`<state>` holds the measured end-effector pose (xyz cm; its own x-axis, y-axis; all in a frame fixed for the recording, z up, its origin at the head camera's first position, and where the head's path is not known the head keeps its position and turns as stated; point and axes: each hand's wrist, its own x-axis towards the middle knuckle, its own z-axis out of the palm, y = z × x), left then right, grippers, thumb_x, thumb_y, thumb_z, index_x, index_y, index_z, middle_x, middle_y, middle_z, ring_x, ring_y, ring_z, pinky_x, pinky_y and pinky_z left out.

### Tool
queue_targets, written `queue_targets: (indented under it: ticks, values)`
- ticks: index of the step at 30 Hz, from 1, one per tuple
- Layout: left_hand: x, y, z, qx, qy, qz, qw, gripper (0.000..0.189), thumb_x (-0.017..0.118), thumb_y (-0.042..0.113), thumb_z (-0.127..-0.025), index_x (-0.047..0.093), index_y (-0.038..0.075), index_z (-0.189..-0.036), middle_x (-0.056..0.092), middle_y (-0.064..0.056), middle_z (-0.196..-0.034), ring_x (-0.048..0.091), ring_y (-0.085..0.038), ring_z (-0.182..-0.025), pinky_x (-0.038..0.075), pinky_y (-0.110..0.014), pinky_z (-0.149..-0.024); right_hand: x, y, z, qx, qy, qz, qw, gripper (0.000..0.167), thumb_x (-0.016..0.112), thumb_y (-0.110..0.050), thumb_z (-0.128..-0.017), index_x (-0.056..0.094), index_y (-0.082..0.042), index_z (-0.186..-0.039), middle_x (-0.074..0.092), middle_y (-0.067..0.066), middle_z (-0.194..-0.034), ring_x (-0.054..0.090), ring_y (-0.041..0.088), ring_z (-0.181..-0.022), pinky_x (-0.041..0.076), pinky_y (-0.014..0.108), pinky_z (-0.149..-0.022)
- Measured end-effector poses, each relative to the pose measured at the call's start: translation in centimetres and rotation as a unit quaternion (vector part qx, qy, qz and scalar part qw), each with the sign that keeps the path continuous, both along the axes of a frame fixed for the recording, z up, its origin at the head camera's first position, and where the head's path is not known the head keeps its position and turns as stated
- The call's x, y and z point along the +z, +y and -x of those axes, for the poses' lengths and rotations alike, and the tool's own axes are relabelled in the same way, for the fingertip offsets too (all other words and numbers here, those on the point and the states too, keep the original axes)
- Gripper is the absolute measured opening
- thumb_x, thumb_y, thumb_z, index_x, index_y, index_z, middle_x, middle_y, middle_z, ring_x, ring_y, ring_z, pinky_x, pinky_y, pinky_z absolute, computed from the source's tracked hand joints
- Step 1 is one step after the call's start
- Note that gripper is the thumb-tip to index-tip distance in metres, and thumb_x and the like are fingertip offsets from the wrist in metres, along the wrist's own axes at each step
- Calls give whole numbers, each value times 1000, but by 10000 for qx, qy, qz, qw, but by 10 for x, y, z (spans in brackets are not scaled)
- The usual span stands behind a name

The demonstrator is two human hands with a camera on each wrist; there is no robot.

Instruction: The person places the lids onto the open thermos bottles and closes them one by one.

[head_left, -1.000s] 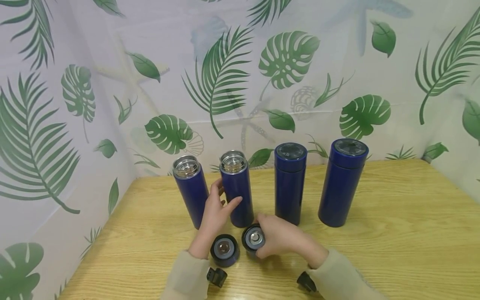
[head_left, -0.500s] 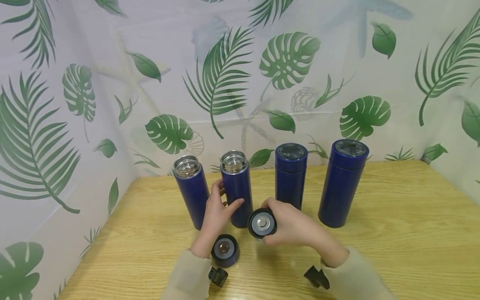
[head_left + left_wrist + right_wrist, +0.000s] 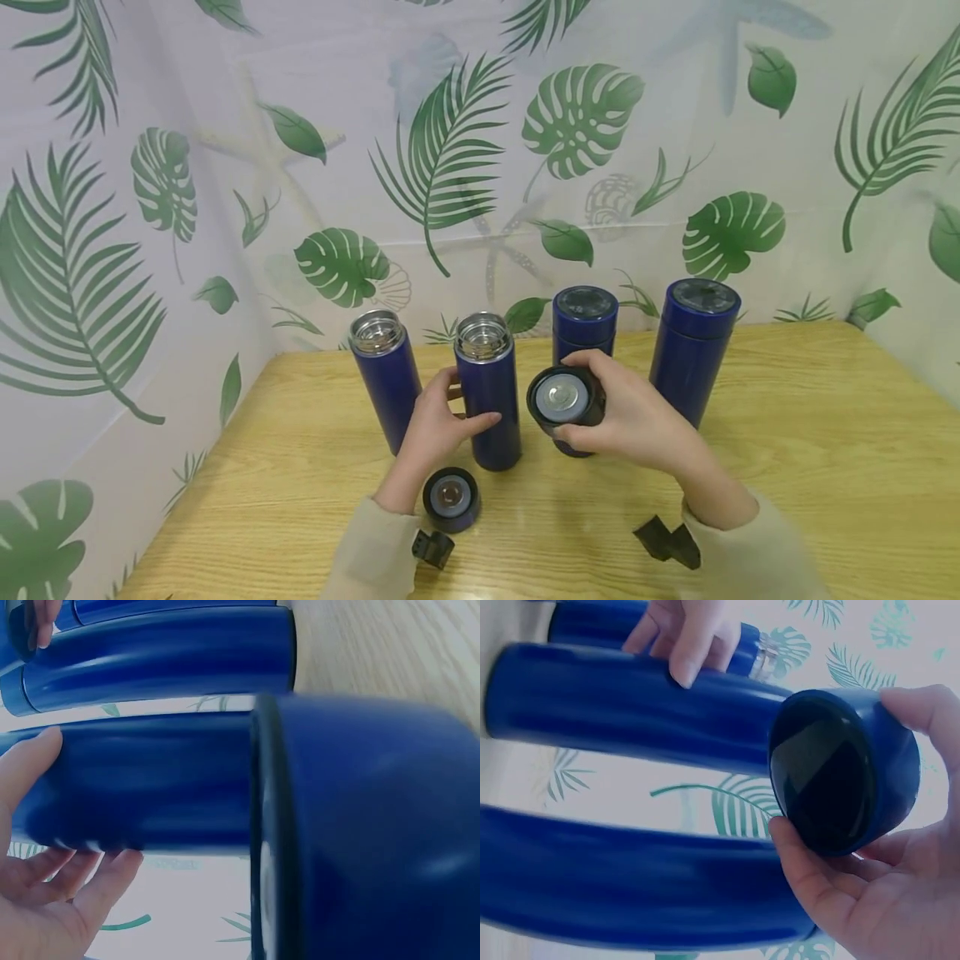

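Observation:
My left hand (image 3: 442, 421) grips an open blue thermos bottle (image 3: 491, 400) standing on the table, thumb on the near side and fingers behind it. In the left wrist view that thumb and the fingers (image 3: 112, 881) lie on either side of its body. A round blue lid (image 3: 562, 398) is held in my right hand (image 3: 637, 412), its grey and metal inner side facing up towards the head camera. The right wrist view shows this lid's dark glossy top (image 3: 825, 776). Lid and open bottle are apart. A second lid (image 3: 452, 498) lies inner side up near my left wrist.
Another open thermos (image 3: 386, 375) stands left of the gripped one. Two capped thermoses (image 3: 585, 329) (image 3: 693, 358) stand to the right, one partly behind the held lid. The wooden table (image 3: 810, 467) meets a leaf-patterned cloth (image 3: 480, 150) at the back.
My right hand has lifted the lid off the table and carried it up and to the right. The bottle in my left hand has shifted slightly right and nearer.

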<state>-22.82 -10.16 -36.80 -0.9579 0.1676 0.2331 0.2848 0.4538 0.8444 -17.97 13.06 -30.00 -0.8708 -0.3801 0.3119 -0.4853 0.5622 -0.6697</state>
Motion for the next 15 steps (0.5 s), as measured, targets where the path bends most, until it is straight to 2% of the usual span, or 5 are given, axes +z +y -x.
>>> queue_targets:
  ticks: [7, 15]
  values:
    - [3, 0, -3, -521, -287, -85, 9982, 69, 77, 27, -68, 42, 5, -124, 48, -10, -117, 49, -28, -106, 47, -34, -76, 10, 9, -7, -551, 65, 258, 9981, 64, 78, -18, -65, 39, 0, -113, 55, 13, -102, 55, 30, -96, 43, 44, -81]
    - [4, 4, -7, -1303, -642, -220, 9892, 69, 78, 20, -67, 42, 11, -126, 48, -5, -117, 47, -24, -110, 48, -29, -76, 17, 18, -13, -865, 552, 395, 9939, 64, 79, -14, -65, 40, 1, -113, 56, 14, -102, 55, 30, -95, 43, 44, -82]
